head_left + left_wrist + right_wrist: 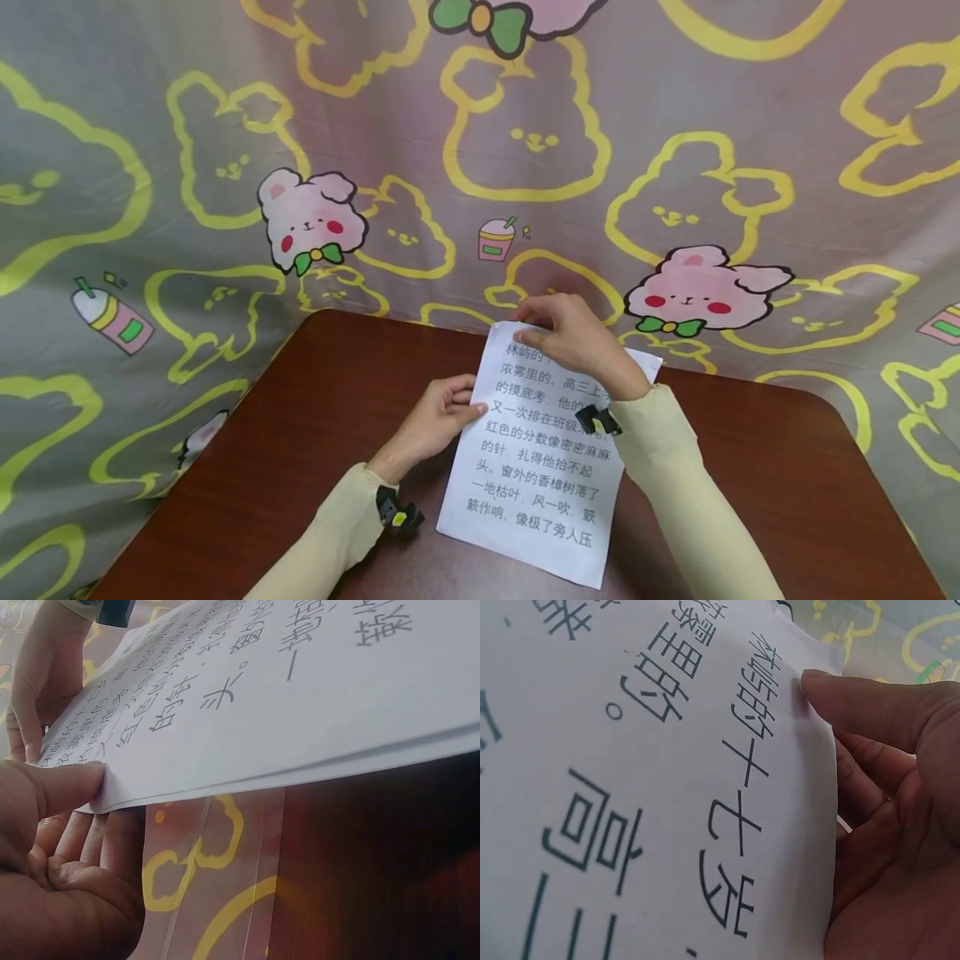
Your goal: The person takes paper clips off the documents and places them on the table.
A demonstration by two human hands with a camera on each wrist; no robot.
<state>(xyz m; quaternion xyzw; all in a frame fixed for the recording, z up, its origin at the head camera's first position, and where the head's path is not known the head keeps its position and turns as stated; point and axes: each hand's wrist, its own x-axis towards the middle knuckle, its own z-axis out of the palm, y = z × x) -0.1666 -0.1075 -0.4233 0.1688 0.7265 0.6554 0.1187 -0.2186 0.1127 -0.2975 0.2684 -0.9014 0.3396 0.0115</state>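
Observation:
White sheets of paper [536, 492], printed with large lines of Chinese text, are held tilted over the table. In the left wrist view the lower side of the paper [360, 697] shows more than one layer. My left hand [435, 421] pinches the left edge, thumb on the printed face and fingers behind. At the top edge, near the upper left corner, my right hand [573, 337] grips the paper. The right wrist view shows the thumb of that hand [907, 787] on the front, with its other fingers behind the sheet and partly hidden.
A dark reddish-brown table [315, 400] lies under the paper. Behind it hangs a grey curtain [405, 142] with yellow outlines and pink cartoon animals, close to the table's far edge. Each wrist wears a small black device [399, 510].

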